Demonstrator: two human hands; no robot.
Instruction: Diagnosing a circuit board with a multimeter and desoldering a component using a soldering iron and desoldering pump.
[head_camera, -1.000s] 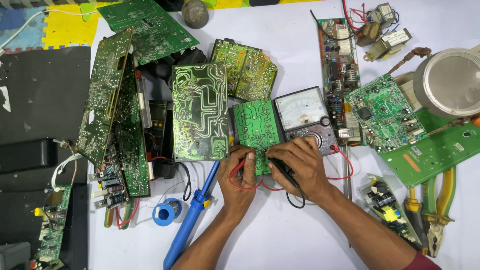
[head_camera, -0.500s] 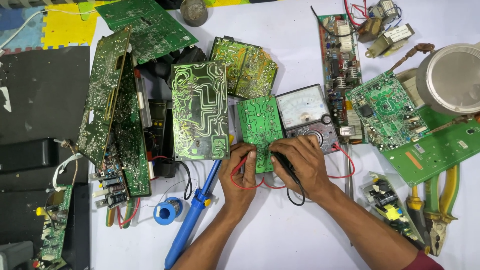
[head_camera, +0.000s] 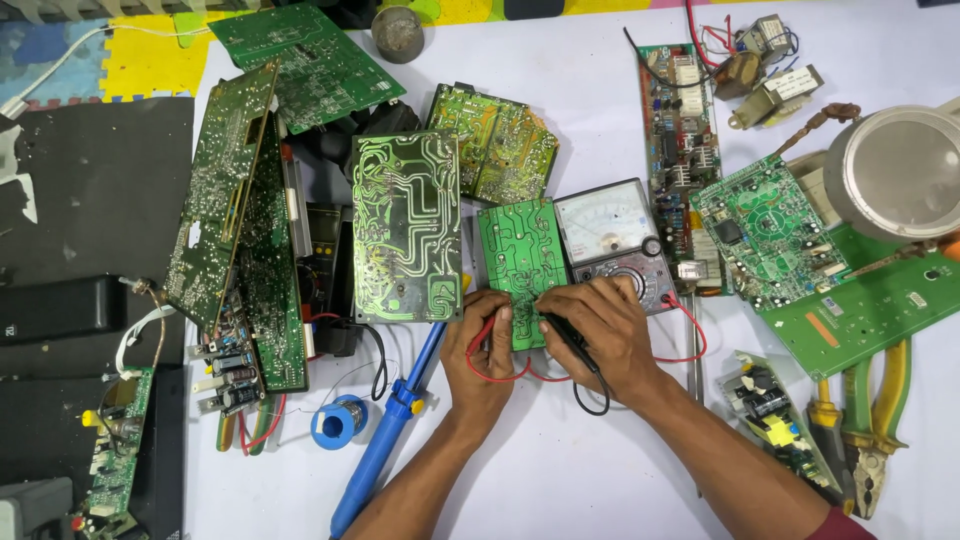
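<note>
Pinching thin red (head_camera: 487, 335) and black (head_camera: 562, 332) probes, left hand (head_camera: 482, 360) and right hand (head_camera: 598, 335) curl over a flat green board (head_camera: 518, 255).

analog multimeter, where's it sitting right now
In the head view, the analog multimeter lies just right of centre, right of the small green board and above the right hand.

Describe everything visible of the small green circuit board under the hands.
The small green circuit board is rectangular and lies flat, solder side up, pale traces and solder dots showing. It sits between the larger upturned board and the analog multimeter. The left hand holds a red probe at its lower edge; the right hand presses a black probe onto it.
</note>
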